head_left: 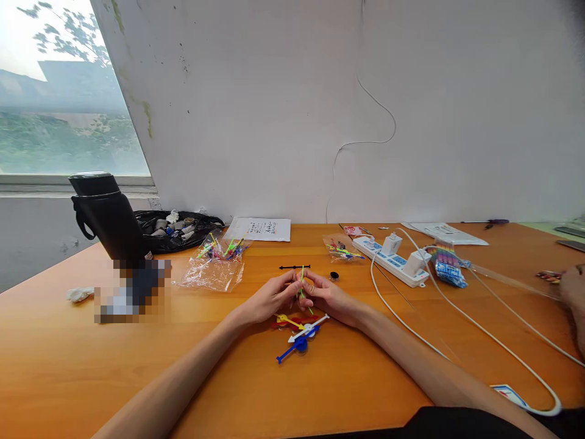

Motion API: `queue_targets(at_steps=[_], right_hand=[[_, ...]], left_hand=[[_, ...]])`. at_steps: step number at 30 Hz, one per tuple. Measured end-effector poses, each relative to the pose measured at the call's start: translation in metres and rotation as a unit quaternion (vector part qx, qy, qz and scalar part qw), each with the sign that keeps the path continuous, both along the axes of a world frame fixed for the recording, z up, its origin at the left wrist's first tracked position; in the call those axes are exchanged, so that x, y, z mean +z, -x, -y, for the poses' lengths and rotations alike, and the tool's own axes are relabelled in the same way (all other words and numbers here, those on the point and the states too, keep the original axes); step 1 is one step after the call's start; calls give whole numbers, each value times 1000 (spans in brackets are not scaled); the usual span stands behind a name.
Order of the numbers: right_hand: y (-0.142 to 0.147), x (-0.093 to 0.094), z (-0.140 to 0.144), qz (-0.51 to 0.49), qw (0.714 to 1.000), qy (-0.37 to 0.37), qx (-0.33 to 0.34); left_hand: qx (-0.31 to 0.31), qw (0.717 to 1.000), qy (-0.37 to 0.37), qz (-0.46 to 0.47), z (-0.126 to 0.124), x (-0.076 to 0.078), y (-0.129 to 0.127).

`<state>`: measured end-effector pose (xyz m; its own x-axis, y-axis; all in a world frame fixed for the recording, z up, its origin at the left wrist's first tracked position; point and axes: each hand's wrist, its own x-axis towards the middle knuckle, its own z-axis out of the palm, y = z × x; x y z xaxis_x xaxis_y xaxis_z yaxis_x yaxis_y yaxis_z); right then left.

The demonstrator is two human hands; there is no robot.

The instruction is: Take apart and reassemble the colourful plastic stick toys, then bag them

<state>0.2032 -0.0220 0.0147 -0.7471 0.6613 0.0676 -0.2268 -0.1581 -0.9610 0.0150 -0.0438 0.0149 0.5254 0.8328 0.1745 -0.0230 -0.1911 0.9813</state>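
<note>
My left hand (278,296) and my right hand (333,297) meet over the middle of the table, fingertips pinched round a thin green plastic arrow spinner (303,272). Its ends stick out above and below the fingers; its middle is hidden. Just below the hands lie a yellow arrow spinner (289,321), a white one (311,329) and a blue one (298,348), with red pieces (280,324) partly under them. Beyond the fingers is a loose black arrow (295,267). A small round black piece (334,276) sits close to my right hand.
Clear bags of coloured spinner parts (219,259) (342,249) lie left and right. A white power strip (393,262) trails cables across the right side. A black flask (107,216) and a black bag (183,235) stand at left. Another person's hand (573,289) shows at the right edge.
</note>
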Motion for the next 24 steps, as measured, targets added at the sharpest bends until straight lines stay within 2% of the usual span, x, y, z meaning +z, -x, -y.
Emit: queue_targets(at_steps=[11,19,24], right_hand=[[2,5,4,13,1000,10,4],[0,5,3,25,999,1,22],[1,4,3,29,999,-7,22]], left_hand=[[-7,1000,-9,-12,1,3,0],[-9,998,-48,-42,-4,-1,3],[-23,997,-61,-46,-5,2,4]])
